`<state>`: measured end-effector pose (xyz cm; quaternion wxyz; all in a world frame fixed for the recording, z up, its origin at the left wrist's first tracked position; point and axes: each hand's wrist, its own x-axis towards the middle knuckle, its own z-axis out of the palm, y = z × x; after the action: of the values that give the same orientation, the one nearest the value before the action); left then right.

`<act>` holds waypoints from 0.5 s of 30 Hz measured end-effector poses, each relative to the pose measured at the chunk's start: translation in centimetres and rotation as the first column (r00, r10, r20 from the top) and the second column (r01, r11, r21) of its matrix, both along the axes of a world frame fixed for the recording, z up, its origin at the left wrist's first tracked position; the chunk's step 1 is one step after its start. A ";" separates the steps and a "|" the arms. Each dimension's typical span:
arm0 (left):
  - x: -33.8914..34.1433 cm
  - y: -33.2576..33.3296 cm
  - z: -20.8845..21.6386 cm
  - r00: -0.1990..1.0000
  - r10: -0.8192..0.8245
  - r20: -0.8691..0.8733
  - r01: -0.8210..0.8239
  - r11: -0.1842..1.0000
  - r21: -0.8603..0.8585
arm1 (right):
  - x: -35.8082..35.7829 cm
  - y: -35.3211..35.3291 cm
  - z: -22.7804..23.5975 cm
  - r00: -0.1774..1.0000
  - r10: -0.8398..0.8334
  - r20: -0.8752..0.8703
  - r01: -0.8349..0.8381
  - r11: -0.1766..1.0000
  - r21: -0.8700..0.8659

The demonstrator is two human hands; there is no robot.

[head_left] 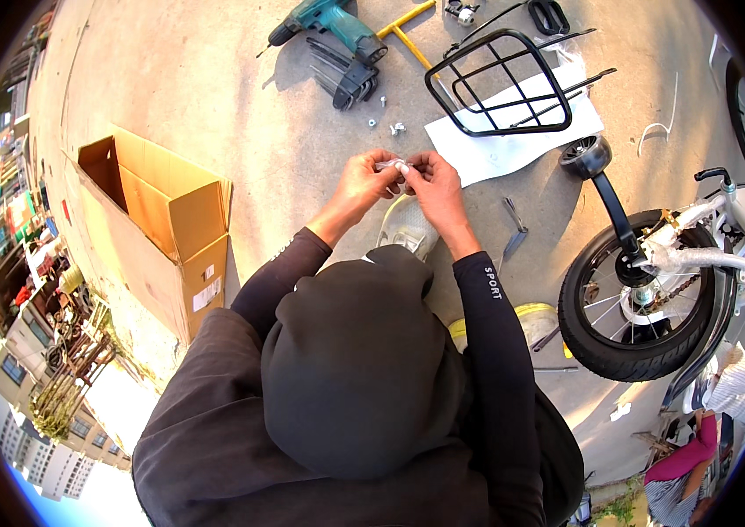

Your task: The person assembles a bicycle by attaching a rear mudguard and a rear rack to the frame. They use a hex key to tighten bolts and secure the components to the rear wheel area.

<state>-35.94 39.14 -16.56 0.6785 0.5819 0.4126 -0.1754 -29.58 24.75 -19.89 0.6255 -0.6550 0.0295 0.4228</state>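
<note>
Both my hands are raised in front of me, their fingertips close together. My left hand (367, 182) pinches one side of a small clear plastic bag (390, 163), and my right hand (433, 186) pinches the other side. The fingers cover much of it, so any contents cannot be made out. Just beyond my hands, several small metal screws or nuts (397, 129) lie on the concrete. To their right a black wire basket or rack (479, 111) rests partly on a white sheet (460, 158).
A teal cordless drill (342, 28) and a yellow T-handle tool (408, 39) lie at the far side. An open cardboard box (201, 224) stands left. At right is a small bicycle with a black tyre (576, 325) and a training wheel (585, 156). A folding tool (514, 230) lies nearby.
</note>
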 end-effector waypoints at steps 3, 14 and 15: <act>-0.5 -0.8 -0.5 0.995 0.103 -0.014 -0.102 0.993 0.059 | -0.6 0.7 -0.1 0.999 -0.042 0.016 0.043 0.995 -0.090; -5.7 8.3 -1.7 0.977 -0.142 -0.160 0.213 0.699 0.683 | -1.1 1.4 -0.8 0.997 0.070 -0.019 -0.072 0.988 -0.136; -7.0 8.6 -2.2 0.980 -0.143 -0.135 0.197 0.693 0.693 | -1.3 1.8 -1.4 0.996 0.078 0.047 -0.069 0.985 -0.158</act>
<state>-42.97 47.71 -18.79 0.3717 0.8252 0.4161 -0.0875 -30.85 26.60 -21.28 0.5567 -0.7138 0.0218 0.4243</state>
